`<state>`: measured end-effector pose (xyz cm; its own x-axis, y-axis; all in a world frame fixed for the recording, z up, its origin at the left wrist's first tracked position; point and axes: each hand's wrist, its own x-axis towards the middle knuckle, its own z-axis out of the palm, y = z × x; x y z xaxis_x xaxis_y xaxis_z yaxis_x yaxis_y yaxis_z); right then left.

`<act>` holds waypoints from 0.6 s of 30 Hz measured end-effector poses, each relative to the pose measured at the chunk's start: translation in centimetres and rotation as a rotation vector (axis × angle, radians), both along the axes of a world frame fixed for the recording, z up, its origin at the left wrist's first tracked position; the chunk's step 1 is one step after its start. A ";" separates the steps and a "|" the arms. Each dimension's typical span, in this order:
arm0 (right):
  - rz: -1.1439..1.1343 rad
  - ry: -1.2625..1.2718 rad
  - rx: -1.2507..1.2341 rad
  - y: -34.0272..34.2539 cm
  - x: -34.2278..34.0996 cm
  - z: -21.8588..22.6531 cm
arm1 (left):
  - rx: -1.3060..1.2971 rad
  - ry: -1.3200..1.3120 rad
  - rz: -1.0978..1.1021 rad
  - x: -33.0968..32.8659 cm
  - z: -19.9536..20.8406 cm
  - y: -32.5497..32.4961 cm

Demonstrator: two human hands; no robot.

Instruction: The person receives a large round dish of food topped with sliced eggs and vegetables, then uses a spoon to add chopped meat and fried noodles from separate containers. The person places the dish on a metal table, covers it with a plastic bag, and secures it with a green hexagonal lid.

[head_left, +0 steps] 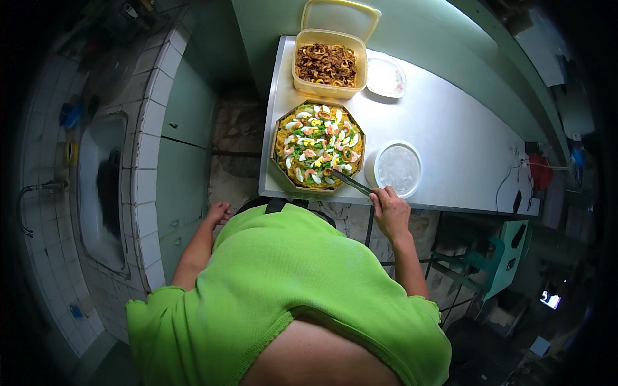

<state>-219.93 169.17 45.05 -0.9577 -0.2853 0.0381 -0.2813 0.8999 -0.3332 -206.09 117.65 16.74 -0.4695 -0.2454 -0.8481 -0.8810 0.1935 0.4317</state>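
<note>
— While your right hand (390, 209) is closed around the handle of those metal tongs (351, 183), where are their tips?

— They rest at the near right edge of the octagonal tray of noodles (318, 145), among the egg slices and shrimp on top. That tray sits at the front of the steel table (450, 138), just beside the round white container (398, 168).

— And your left hand (217, 211)?

— It hangs loosely open below the table edge, holding nothing.

— How should you handle this well?

— I judge you should keep the tongs shallow, so you lift or nudge one topping without dragging the pattern. Steadying the tray's rim with your free hand would help. The tub of fried rings (328, 63) stands behind the tray, lid propped open, so reach over the noodles carefully.
</note>
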 end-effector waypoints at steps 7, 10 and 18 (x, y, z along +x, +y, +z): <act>-0.018 0.148 -0.133 1.0 0.5 -0.1 | 0.022 -0.017 0.042 0.8 -1.9 -0.6; 0.066 0.321 -0.090 1.2 0.7 -1.4 | 0.020 0.017 -0.013 0.2 -1.1 -0.1; 0.123 0.338 -0.055 2.5 2.0 -4.0 | -0.007 -0.013 0.011 -1.0 1.8 1.3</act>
<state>-217.95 171.62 41.09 -0.8468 -0.3868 0.3651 -0.4893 0.8357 -0.2494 -207.12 118.96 18.49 -0.4560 -0.2562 -0.8523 -0.8885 0.1865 0.4193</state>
